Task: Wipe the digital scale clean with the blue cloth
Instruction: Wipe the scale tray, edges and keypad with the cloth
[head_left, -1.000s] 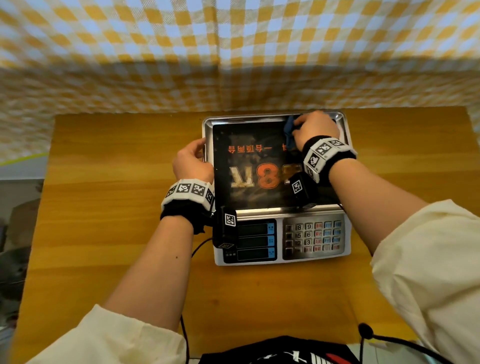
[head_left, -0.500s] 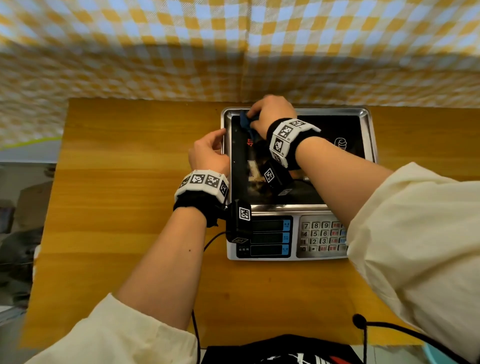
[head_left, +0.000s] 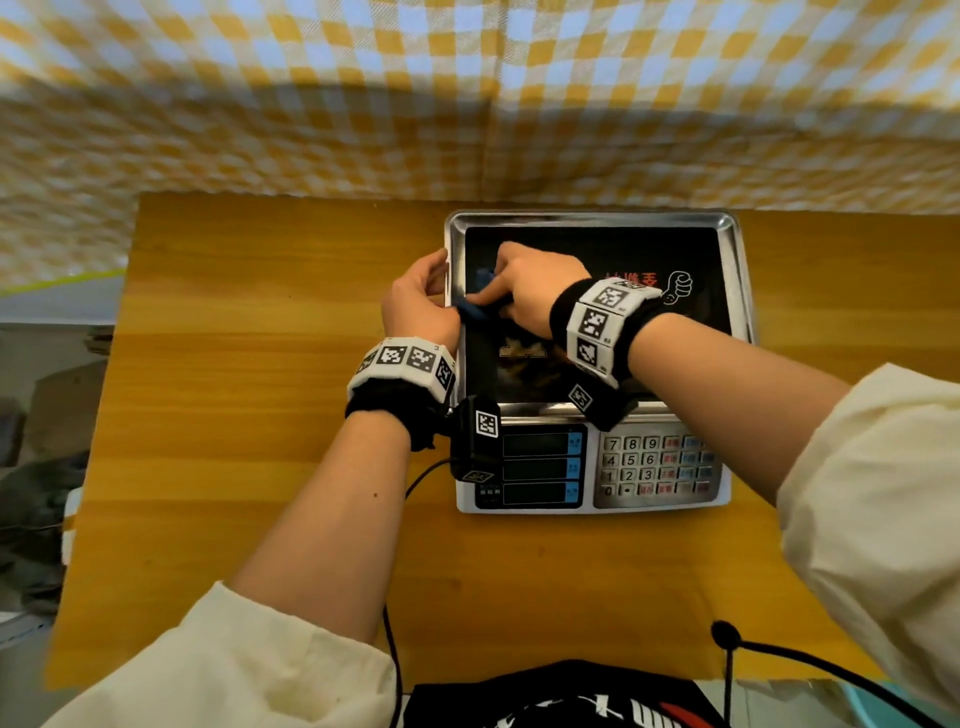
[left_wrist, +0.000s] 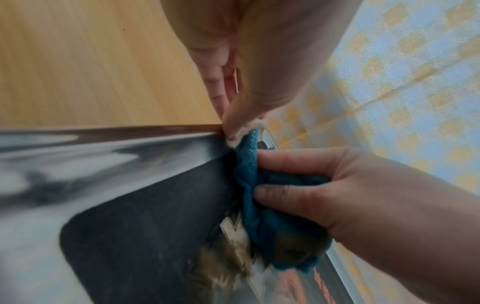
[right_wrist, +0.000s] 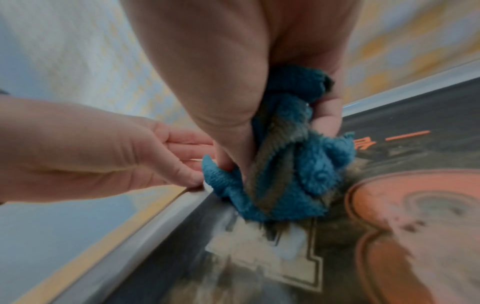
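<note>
The digital scale (head_left: 654, 467) stands on the wooden table, its steel tray (head_left: 597, 217) lined with a black printed mat (head_left: 623, 249). My right hand (head_left: 498, 296) grips the bunched blue cloth (head_left: 480, 306) and presses it on the mat by the tray's left edge. In the right wrist view the cloth (right_wrist: 298, 174) shows brown smears, wrapped in the right hand (right_wrist: 280, 142). My left hand (head_left: 434, 291) pinches the tray's left rim, thumb on top. The left wrist view shows that left hand (left_wrist: 233, 119) on the rim (left_wrist: 103, 139), touching the cloth (left_wrist: 249, 185).
The table (head_left: 260, 415) stretches wide to the left of the scale. A yellow-and-white checked cloth (head_left: 467, 104) hangs right behind it. Black cables (head_left: 395, 649) run over the near edge. Grey clutter (head_left: 31, 493) lies beyond the table's left edge.
My right hand dragged the cloth from the tray's far right across to its far left corner, then toward me along the left edge. My left hand stayed on the left rim.
</note>
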